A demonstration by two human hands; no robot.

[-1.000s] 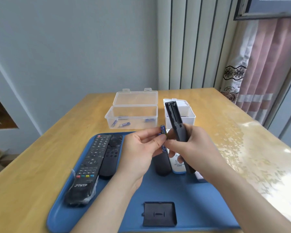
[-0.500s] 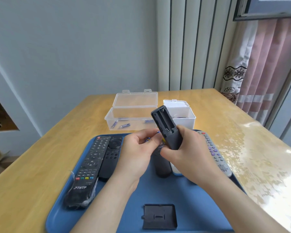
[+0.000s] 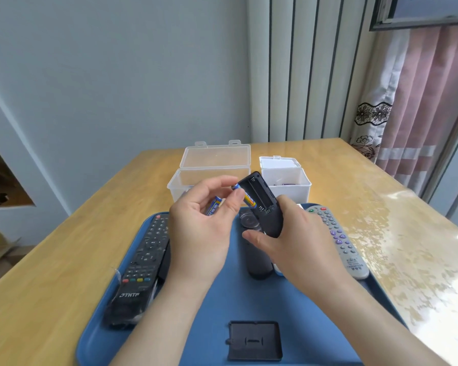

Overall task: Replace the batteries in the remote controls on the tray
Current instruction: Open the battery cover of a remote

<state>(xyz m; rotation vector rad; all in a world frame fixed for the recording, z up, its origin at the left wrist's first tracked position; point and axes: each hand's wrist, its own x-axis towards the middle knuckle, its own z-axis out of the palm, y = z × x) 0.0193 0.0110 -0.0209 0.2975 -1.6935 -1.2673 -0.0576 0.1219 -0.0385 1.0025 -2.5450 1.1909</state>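
My right hand (image 3: 296, 241) grips a black remote (image 3: 262, 202) held above the blue tray (image 3: 196, 326), back side up, its battery compartment uncovered. My left hand (image 3: 204, 220) pinches a blue and yellow battery (image 3: 247, 198) at the compartment's left edge and holds a second battery (image 3: 214, 206) in its curled fingers. The black battery cover (image 3: 254, 340) lies on the tray near me. On the tray also lie a long black remote (image 3: 140, 265) at left, a dark remote (image 3: 254, 249) in the middle and a grey remote (image 3: 339, 241) at right.
Behind the tray stand a clear plastic box (image 3: 212, 170) with its lid up and a white box (image 3: 286, 175), also with its lid up. The wooden table (image 3: 381, 207) reaches to the wall; a pink curtain (image 3: 418, 101) hangs at right.
My right hand tilted the black remote to the left and lowered it. My left hand brought a battery to the open compartment's edge, with a second battery now showing in its fingers.
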